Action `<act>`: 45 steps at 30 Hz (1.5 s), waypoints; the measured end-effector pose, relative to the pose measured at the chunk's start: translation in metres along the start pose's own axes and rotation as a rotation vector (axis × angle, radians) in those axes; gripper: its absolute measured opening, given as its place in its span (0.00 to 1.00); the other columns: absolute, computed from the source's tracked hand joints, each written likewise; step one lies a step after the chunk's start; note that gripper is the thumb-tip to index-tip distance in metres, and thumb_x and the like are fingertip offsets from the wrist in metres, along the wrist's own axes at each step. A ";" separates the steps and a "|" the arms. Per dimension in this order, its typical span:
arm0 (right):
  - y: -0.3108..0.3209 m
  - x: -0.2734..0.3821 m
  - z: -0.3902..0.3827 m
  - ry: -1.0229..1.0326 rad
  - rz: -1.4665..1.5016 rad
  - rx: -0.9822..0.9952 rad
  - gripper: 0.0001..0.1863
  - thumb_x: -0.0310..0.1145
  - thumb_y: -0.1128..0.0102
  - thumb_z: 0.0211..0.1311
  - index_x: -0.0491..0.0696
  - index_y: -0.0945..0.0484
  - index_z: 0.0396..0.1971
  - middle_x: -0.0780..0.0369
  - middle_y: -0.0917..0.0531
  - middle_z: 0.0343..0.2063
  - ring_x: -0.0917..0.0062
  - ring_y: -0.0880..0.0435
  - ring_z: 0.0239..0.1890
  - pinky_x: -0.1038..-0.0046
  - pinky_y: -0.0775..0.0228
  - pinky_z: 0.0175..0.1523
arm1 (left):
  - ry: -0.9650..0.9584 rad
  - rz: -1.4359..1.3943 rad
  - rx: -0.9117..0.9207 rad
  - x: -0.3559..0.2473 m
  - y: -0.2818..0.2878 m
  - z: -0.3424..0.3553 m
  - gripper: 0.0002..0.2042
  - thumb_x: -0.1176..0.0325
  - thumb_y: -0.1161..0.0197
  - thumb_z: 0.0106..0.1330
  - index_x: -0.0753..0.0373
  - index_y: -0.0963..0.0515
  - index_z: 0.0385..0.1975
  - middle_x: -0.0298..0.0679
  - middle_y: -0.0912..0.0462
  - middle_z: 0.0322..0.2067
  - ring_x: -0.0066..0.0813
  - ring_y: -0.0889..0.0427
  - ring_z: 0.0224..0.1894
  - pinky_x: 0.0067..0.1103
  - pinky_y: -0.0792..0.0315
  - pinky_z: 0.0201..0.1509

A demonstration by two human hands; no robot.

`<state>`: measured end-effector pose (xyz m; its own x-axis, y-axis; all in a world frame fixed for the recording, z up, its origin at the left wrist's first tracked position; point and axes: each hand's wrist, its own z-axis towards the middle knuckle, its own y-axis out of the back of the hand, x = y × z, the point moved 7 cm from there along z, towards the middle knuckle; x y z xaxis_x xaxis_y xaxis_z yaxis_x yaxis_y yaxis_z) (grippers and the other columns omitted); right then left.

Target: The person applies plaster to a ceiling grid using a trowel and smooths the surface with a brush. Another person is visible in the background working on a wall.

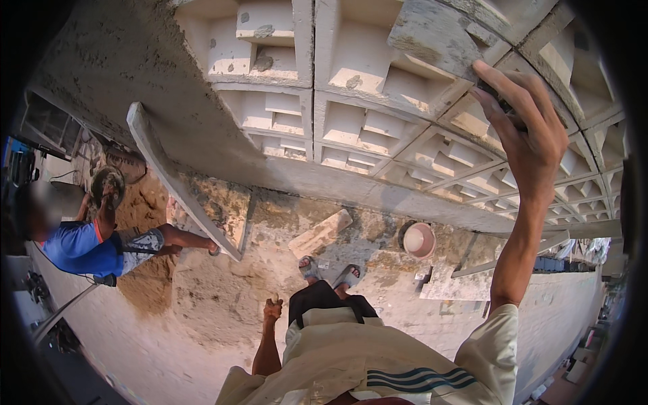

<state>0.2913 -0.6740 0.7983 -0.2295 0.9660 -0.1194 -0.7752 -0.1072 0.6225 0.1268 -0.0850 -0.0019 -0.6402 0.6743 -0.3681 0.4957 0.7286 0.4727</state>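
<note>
My right hand [523,128] is raised against the white breeze-block wall [364,94], fingers curled at the lower corner of a grey, mortar-smeared flat piece [435,40]; something dark shows between the fingers, too hidden to name. My left hand [272,310] hangs low beside my dark shorts, closed round a small pale object that I cannot make out. Below the wall, my sandalled feet [310,268] stand on the dusty ground near a pale rectangular slab [320,233].
A pink bucket [418,239] stands near the wall base. A long grey plank [169,175] slants at the left. Beside it, a co-worker in blue [84,246] holds a dark pan [108,181] over a sand heap [142,287]. Boards [455,283] lie at the right.
</note>
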 end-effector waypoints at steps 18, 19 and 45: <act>-0.005 0.009 0.011 -0.024 -0.043 0.037 0.24 0.24 0.20 0.55 0.55 0.09 0.54 0.67 0.16 0.33 0.80 0.19 0.31 0.73 0.26 0.35 | -0.148 -0.006 -0.080 -0.024 0.010 0.040 0.22 0.54 0.29 0.69 0.63 0.28 0.49 0.37 0.17 0.29 0.25 0.21 0.23 0.26 0.25 0.25; -0.003 0.007 0.008 -0.008 -0.035 0.030 0.24 0.24 0.20 0.54 0.55 0.09 0.54 0.67 0.16 0.33 0.80 0.20 0.31 0.73 0.26 0.35 | -0.140 -0.033 -0.078 -0.021 0.009 0.039 0.22 0.54 0.29 0.69 0.63 0.28 0.49 0.38 0.17 0.29 0.25 0.21 0.23 0.26 0.25 0.25; -0.007 0.029 0.031 0.013 -0.118 0.069 0.23 0.23 0.21 0.55 0.54 0.09 0.52 0.65 0.14 0.35 0.79 0.17 0.33 0.73 0.24 0.38 | -0.073 -0.058 0.047 -0.047 0.014 0.044 0.34 0.49 0.30 0.66 0.71 0.28 0.61 0.57 0.16 0.47 0.50 0.19 0.50 0.38 0.25 0.53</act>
<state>0.3086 -0.6381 0.8150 -0.1472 0.9678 -0.2041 -0.7547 0.0235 0.6557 0.1897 -0.1013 -0.0132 -0.6253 0.6365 -0.4515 0.4871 0.7704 0.4114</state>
